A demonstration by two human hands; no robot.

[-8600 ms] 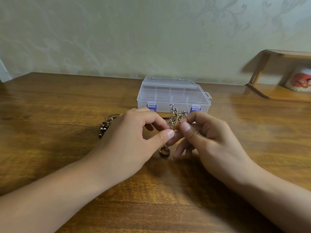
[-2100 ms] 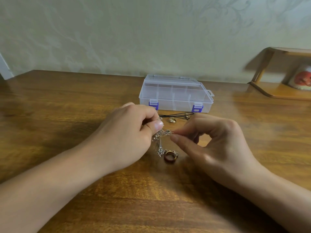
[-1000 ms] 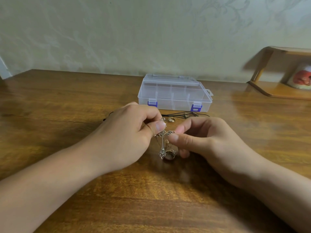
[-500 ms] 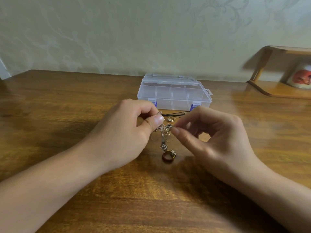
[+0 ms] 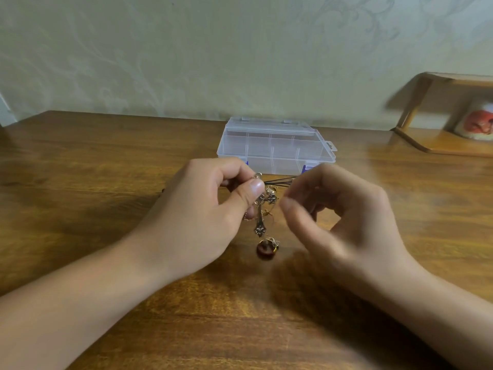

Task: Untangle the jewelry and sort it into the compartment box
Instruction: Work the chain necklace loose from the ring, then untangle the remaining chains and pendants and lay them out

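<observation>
Cross pendant (image 5: pixel 260 220) dangles from the left hand's (image 5: pixel 202 209) pinch, in front of the closed compartment box (image 5: pixel 274 145). The right hand (image 5: pixel 344 217), blurred, looks loosely curled and empty. Untangling still; next it must pick the gold chain (image 5: pixel 270 194) loose

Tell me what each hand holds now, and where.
Left hand pinches the silver cross pendant near its top. Right hand, blurred, seems to hold nothing.

Pale patterned wall (image 5: pixel 186 49); wooden table (image 5: pixel 80 169); small wooden shelf (image 5: pixel 437 145) at right.
</observation>
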